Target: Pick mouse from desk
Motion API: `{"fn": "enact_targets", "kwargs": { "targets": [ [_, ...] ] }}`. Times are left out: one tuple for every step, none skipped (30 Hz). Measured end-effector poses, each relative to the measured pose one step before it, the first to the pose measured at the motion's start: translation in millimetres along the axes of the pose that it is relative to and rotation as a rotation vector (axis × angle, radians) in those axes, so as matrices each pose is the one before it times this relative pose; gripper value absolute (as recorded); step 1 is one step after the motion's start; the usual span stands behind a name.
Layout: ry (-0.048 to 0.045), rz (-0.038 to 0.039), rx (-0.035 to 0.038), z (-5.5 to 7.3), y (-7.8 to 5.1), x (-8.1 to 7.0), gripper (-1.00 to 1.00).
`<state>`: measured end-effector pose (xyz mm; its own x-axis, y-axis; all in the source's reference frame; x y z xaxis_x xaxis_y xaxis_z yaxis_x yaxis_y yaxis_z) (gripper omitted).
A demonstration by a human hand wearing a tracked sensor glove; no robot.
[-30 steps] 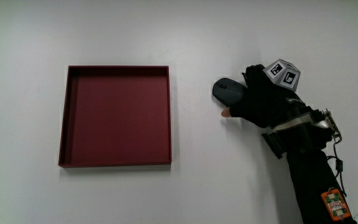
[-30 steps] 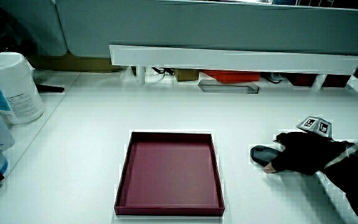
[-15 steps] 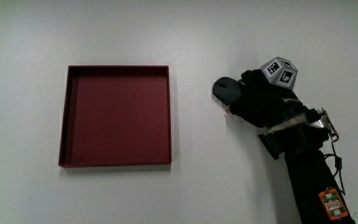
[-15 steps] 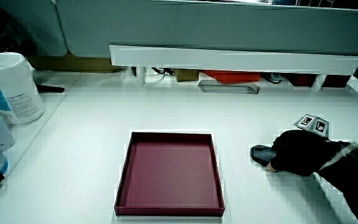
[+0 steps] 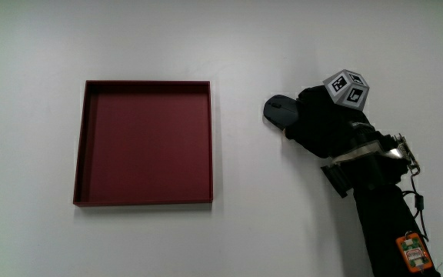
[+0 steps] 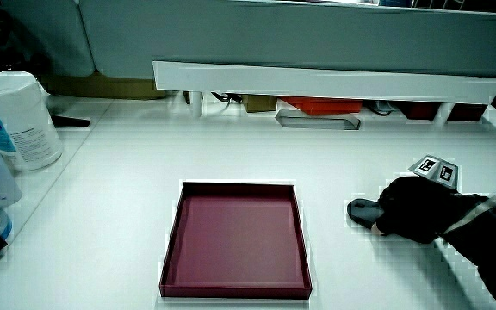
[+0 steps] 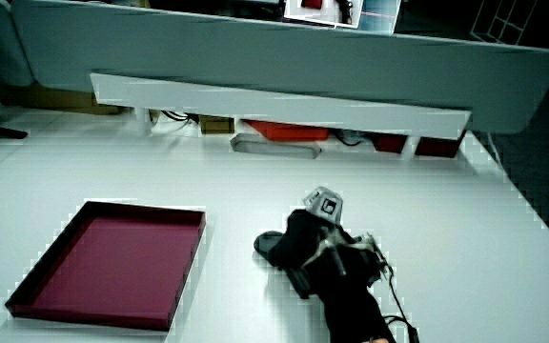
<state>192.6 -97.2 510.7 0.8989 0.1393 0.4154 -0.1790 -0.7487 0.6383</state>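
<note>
Desk, one moment.

- Mouse (image 5: pixel 277 110) lay on the white table (image 5: pixel 283 231), flat on its base and apparently not yet lifted. It sat beside the dark red tray (image 5: pixel 144 198), well apart from the tray's nearer wall. The tray held nothing.
- Hand (image 5: pixel 321 127) rested on top of the mouse and covered its rear half. Only the rounded nose stuck out from under the glove, pointing toward the tray. The patterned cube (image 5: pixel 347 88) rode on the back of the hand, tilted up and away from the person.
- Fingers were folded down over the mouse's body and closed around its flanks. No gap showed between glove and shell in the main view (the fingertips themselves were hidden under the palm, so how firm the hold was is a judgement).
- Both side views agreed: the mouse (image 6: pixel 362 209) was low on the tabletop with the hand (image 6: pixel 416 211) humped over it, and again the mouse (image 7: pixel 269 246) showed under the hand (image 7: pixel 308 243).
- Key relation: the mouse's long axis ran from the wrist toward the tray, roughly in line with the knuckles and a little off the line of the forearm. The mouse lay directly beneath the fingers, so no further reach was needed.
- Judgement: the grasp looked set, and the next move called for a straight lift off the table. The risk was the smooth shell slipping forward out of the grip.
</note>
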Motion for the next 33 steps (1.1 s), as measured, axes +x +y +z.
{"fn": "enact_targets", "kwargs": {
  "targets": [
    [-0.00739, -0.00806, 0.00391, 0.94, 1.50, 1.72, 1.00],
    [0.00251, 0.02357, 0.00086, 4.98, -4.89, -6.05, 1.00],
    [-0.00271, -0.00665, 0.00205, 1.89, -0.13, -0.59, 1.00],
    [-0.00063, 0.01033, 0.01134, 2.92, -1.86, -2.63, 1.00],
    [-0.00728, 0.00283, 0.00351, 2.80, -1.82, -2.89, 1.00],
    [-0.00107, 0.01410, 0.00822, 3.40, -2.58, -4.00, 1.00],
    [0.00493, 0.01713, 0.00482, 3.67, -3.78, -5.70, 1.00],
    [-0.00521, 0.00964, 0.00079, 2.52, -2.48, -4.51, 1.00],
    [-0.00522, 0.00818, 0.00622, 2.18, -1.55, -4.15, 1.00],
    [-0.00436, 0.02806, 0.00674, 3.93, -3.95, -8.06, 1.00],
    [-0.00866, 0.01015, 0.01080, 1.78, -1.38, -5.34, 1.00],
    [0.00469, 0.02184, 0.00059, 2.02, -1.72, -6.39, 1.00],
    [0.00186, 0.01594, 0.00232, 2.04, -1.92, -6.94, 1.00],
    [-0.01286, 0.01307, 0.00219, 0.44, -0.21, -4.87, 1.00],
    [0.00068, 0.01922, 0.01041, 1.54, -1.95, -6.93, 1.00],
    [-0.00305, 0.01203, -0.00283, -0.27, -0.11, -4.66, 1.00],
    [-0.00121, 0.01083, 0.00096, -0.77, 0.20, -4.24, 1.00],
    [0.00150, 0.01064, -0.00464, -0.80, 0.78, -4.42, 1.00],
    [0.00132, 0.00394, 0.00042, 0.40, 0.06, -5.21, 1.00],
    [-0.01183, 0.00434, 0.00892, -0.26, 0.55, -4.07, 1.00],
    [0.01010, 0.01556, -0.00676, 0.07, 0.11, -5.58, 1.00],
    [0.00174, 0.01250, -0.00205, 0.07, 0.38, -5.10, 1.00],
    [0.01494, 0.02688, -0.00434, -0.87, 1.54, -4.17, 1.00],
    [0.08588, -0.04054, -0.09569, -7.94, 7.64, 5.03, 1.00],
    [-0.07865, 0.07844, 0.09514, 6.01, -6.99, -16.49, 1.00],
    [0.06177, -0.05368, -0.09557, -7.63, 7.98, 5.67, 1.00],
    [-0.06868, 0.07255, 0.09087, 6.16, -6.74, -16.26, 1.00],
    [-0.01411, 0.00598, -0.00386, -0.67, 1.69, -4.51, 1.00],
    [0.06585, -0.01736, -0.06812, -9.98, 9.92, 8.36, 1.00],
    [-0.00057, 0.02732, 0.00225, -3.09, 3.64, -2.52, 1.00],
    [0.00304, 0.00877, -0.00523, -1.96, 1.97, -4.51, 1.00],
    [0.00304, 0.00877, -0.00523, -1.96, 2.02, -4.49, 1.00],
    [-0.06164, 0.02892, 0.07134, 8.41, -10.72, -22.02, 1.00]
  ]
}}
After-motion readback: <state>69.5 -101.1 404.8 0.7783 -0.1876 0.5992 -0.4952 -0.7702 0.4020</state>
